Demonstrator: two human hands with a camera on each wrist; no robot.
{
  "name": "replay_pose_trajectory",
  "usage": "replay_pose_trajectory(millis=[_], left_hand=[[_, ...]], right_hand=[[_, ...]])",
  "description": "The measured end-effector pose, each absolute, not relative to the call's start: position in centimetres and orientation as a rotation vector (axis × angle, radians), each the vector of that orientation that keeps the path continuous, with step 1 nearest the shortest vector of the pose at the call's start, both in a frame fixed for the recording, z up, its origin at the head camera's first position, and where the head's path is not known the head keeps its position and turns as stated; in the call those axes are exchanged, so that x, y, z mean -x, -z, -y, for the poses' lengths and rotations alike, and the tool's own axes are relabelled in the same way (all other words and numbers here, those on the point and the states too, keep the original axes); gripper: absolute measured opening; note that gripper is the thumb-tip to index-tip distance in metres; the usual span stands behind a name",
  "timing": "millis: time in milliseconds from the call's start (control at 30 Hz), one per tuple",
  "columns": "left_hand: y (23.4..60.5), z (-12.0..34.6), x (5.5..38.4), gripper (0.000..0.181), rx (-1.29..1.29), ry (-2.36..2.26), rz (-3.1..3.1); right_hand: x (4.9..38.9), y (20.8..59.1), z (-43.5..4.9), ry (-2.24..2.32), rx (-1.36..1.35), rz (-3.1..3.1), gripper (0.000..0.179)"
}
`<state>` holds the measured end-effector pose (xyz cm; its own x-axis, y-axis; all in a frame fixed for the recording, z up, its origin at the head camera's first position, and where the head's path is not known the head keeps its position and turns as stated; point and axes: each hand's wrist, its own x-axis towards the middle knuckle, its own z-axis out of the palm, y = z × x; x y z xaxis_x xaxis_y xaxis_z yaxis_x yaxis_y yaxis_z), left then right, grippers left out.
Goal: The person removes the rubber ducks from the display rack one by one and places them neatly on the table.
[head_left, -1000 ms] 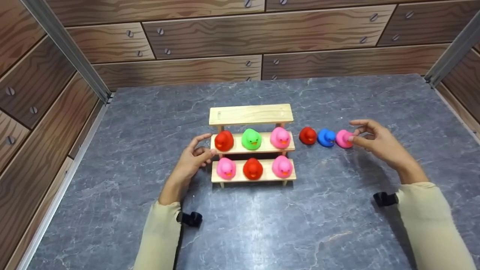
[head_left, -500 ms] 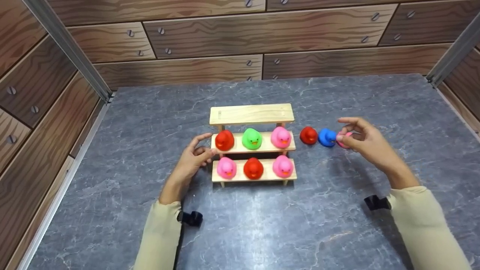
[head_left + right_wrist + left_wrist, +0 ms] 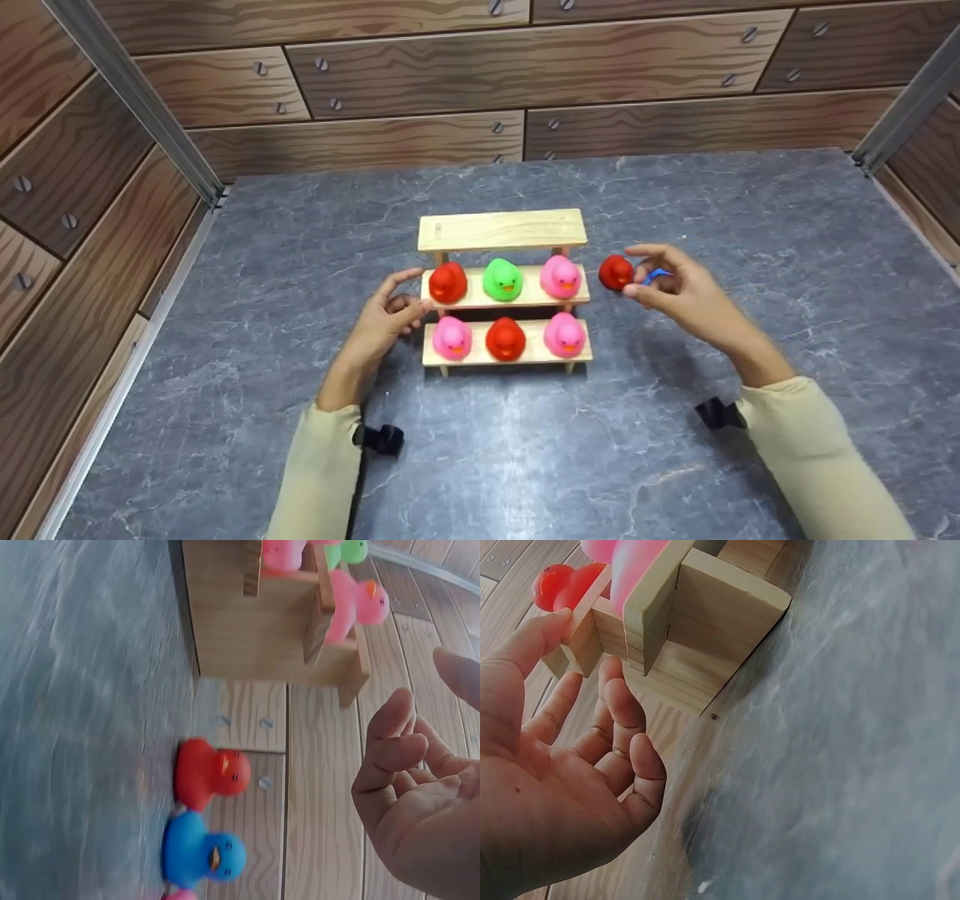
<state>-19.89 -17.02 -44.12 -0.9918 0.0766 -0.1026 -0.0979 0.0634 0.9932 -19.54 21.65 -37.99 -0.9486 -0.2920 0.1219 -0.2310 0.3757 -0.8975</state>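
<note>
A three-step wooden display stand [image 3: 501,229] bears rubber ducks on its two lower steps. The middle step has a red duck [image 3: 448,283], a green duck [image 3: 502,280] and a pink duck [image 3: 561,277]. My left hand [image 3: 381,321] pinches the left end of that step between thumb and index finger. To the right of the stand, my right hand [image 3: 694,300] hovers with loosely bent fingers and nothing in them. It overlaps a blue duck [image 3: 658,276] in the head view, beside a loose red duck [image 3: 616,272]. A sliver of pink duck [image 3: 180,895] shows past the blue duck [image 3: 187,851].
The lowest step carries a pink duck [image 3: 452,337], a red duck [image 3: 505,339] and another pink duck [image 3: 565,335]. Grey marbled tabletop [image 3: 495,465] surrounds the stand. Wood-patterned walls [image 3: 420,75] rise at the back and sides.
My right hand has moved left along the loose row, from the pink duck to over the blue one, now covering the pink duck. The left hand and the stand have stayed put.
</note>
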Motion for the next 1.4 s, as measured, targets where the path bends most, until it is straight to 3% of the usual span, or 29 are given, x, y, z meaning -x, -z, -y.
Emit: replay_pose_trajectory(millis=[700,1400], left_hand=[[44.1,16.9,20.0,0.055,0.01,-2.075,-2.187],[44.2,17.1,19.9,0.055,0.003,-2.055,-2.197]], right_hand=[[20.4,37.9,-17.1,1.617,0.592,-2.488,0.046],[20.8,39.1,-15.9,1.549,0.518,-2.569,0.047]])
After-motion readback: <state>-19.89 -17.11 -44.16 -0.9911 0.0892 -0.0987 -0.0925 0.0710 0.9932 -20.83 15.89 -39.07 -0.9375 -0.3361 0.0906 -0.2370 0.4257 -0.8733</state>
